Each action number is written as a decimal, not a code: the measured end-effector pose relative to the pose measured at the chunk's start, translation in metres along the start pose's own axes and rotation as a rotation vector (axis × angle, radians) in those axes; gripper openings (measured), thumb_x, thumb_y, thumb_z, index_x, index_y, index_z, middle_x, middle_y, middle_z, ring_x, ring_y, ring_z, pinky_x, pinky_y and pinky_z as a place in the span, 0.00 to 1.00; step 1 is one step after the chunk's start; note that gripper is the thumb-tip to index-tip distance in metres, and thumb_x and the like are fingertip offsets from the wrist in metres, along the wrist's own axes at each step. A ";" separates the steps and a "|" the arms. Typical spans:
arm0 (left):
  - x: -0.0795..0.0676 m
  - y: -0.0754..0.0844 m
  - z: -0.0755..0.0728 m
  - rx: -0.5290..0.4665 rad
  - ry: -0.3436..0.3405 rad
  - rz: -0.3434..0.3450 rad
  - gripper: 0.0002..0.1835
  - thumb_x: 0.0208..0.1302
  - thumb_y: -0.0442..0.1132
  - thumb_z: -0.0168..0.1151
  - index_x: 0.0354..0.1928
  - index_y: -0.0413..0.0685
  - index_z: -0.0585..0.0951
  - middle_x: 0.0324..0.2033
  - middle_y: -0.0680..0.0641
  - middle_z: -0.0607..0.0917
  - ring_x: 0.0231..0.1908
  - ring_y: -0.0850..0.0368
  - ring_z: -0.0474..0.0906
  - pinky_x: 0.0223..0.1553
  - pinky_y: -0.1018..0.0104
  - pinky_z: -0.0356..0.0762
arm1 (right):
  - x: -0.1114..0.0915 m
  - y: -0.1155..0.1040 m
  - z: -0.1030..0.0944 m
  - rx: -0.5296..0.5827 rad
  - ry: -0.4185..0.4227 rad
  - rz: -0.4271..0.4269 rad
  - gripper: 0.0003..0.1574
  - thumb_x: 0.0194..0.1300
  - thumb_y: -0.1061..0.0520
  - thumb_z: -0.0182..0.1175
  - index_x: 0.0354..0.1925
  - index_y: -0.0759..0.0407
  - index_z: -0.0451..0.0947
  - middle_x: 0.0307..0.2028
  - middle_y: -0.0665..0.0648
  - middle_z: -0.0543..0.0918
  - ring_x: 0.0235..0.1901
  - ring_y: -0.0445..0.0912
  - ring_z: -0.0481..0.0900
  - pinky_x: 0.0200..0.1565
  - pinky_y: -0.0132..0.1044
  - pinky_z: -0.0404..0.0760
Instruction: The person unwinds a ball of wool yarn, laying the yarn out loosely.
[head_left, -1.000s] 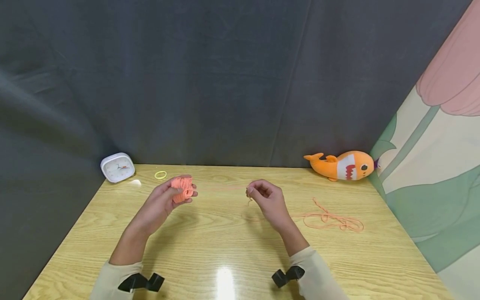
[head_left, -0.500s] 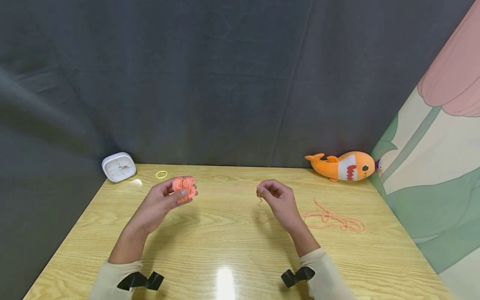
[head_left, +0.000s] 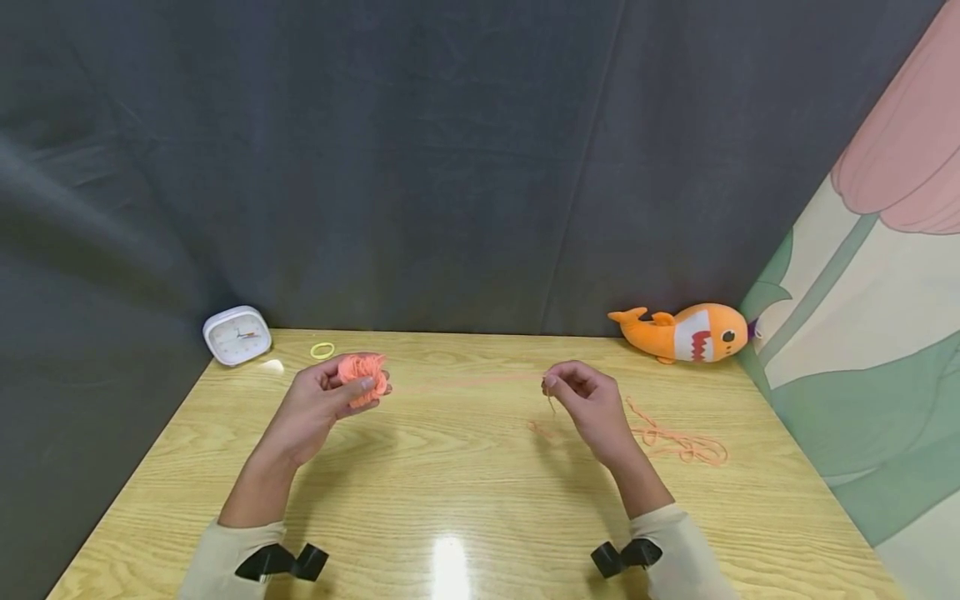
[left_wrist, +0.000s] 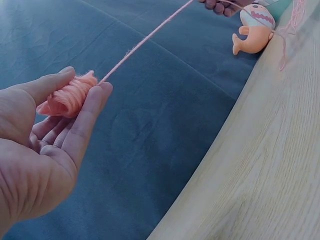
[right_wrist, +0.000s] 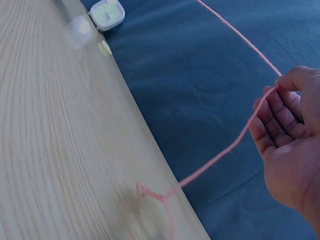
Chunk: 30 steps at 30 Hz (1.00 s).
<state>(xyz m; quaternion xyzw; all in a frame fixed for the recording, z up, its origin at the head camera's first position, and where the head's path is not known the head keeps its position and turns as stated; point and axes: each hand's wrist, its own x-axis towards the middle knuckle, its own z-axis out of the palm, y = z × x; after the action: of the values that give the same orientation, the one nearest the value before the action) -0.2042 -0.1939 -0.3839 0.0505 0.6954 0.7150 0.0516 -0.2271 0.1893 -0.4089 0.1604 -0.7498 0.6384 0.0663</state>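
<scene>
My left hand (head_left: 311, 408) holds a small wound bundle of coral-pink yarn (head_left: 363, 380) between thumb and fingers, raised over the table. From the bundle a single yarn strand (left_wrist: 145, 40) runs taut across to my right hand (head_left: 592, 408). There the thumb and index finger pinch the strand, as the right wrist view shows, with the other fingers loosely bent. Past that pinch the yarn's slack length (right_wrist: 215, 159) hangs down toward the table. A loose, tangled heap of the same yarn (head_left: 686, 443) lies on the table to the right, partly behind my right forearm.
A white clock (head_left: 237, 335) stands at the table's back left corner, with a yellow ring (head_left: 322, 350) beside it. At the back right lies an orange plush shark (head_left: 686, 332). A dark curtain (head_left: 420, 167) hangs behind the wooden table (head_left: 420, 483).
My right hand has moved steadily right, drawing the strand longer between the hands. My left hand stays nearly in place, and the bundle has turned a little in its fingers.
</scene>
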 end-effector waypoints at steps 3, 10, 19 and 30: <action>0.000 0.000 -0.001 0.003 0.002 0.006 0.29 0.71 0.34 0.66 0.69 0.28 0.70 0.45 0.58 0.89 0.46 0.65 0.88 0.48 0.67 0.87 | -0.001 0.000 -0.008 -0.016 0.009 -0.005 0.13 0.75 0.57 0.62 0.44 0.69 0.81 0.34 0.47 0.83 0.35 0.40 0.81 0.45 0.29 0.83; -0.001 0.001 0.000 0.012 0.007 0.007 0.28 0.71 0.33 0.66 0.68 0.28 0.70 0.44 0.58 0.88 0.46 0.65 0.88 0.49 0.68 0.87 | -0.002 0.000 -0.025 -0.031 0.037 -0.017 0.13 0.75 0.59 0.61 0.45 0.72 0.80 0.34 0.46 0.84 0.36 0.39 0.81 0.44 0.27 0.83; -0.002 0.003 0.000 0.019 0.009 -0.006 0.27 0.73 0.30 0.62 0.68 0.24 0.68 0.42 0.56 0.87 0.45 0.64 0.89 0.49 0.69 0.87 | -0.003 -0.004 -0.041 0.001 0.074 -0.041 0.14 0.76 0.61 0.60 0.45 0.75 0.78 0.35 0.45 0.85 0.37 0.39 0.82 0.47 0.27 0.83; -0.004 0.008 0.000 -0.001 0.047 -0.017 0.24 0.72 0.33 0.64 0.65 0.29 0.72 0.44 0.56 0.86 0.46 0.64 0.88 0.50 0.68 0.87 | -0.011 -0.008 -0.064 0.053 0.105 -0.061 0.13 0.76 0.62 0.59 0.45 0.75 0.77 0.35 0.46 0.86 0.38 0.40 0.82 0.47 0.26 0.83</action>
<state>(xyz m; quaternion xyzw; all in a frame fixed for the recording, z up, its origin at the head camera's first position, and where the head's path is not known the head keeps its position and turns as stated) -0.2005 -0.1945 -0.3763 0.0278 0.6966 0.7157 0.0412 -0.2204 0.2532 -0.3934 0.1512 -0.7229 0.6633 0.1205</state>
